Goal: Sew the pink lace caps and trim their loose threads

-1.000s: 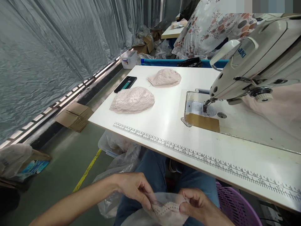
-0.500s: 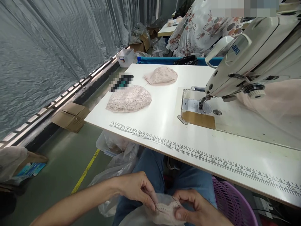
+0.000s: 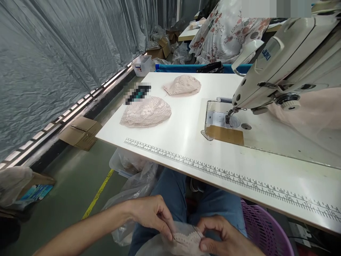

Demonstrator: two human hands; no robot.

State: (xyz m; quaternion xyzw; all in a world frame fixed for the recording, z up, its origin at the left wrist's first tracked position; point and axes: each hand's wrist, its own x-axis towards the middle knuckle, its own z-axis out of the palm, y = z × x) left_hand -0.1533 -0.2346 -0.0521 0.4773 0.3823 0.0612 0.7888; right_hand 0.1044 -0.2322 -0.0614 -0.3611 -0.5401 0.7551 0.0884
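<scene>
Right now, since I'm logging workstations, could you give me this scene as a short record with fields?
Left grip: pinching lace-trimmed fabric
Right grip: pinching the same fabric's other side
Fabric position: over the lap
White table: bears a lace piece and, beyond it, a pale piece
Sewing machine: right side
Purple basket: beside the right leg

At 6 o'clock I hold sheer, pale fabric (image 3: pixel 183 228), loosely bunched, with a scalloped, hole-dotted lace edge (image 3: pixel 188 239).
</scene>
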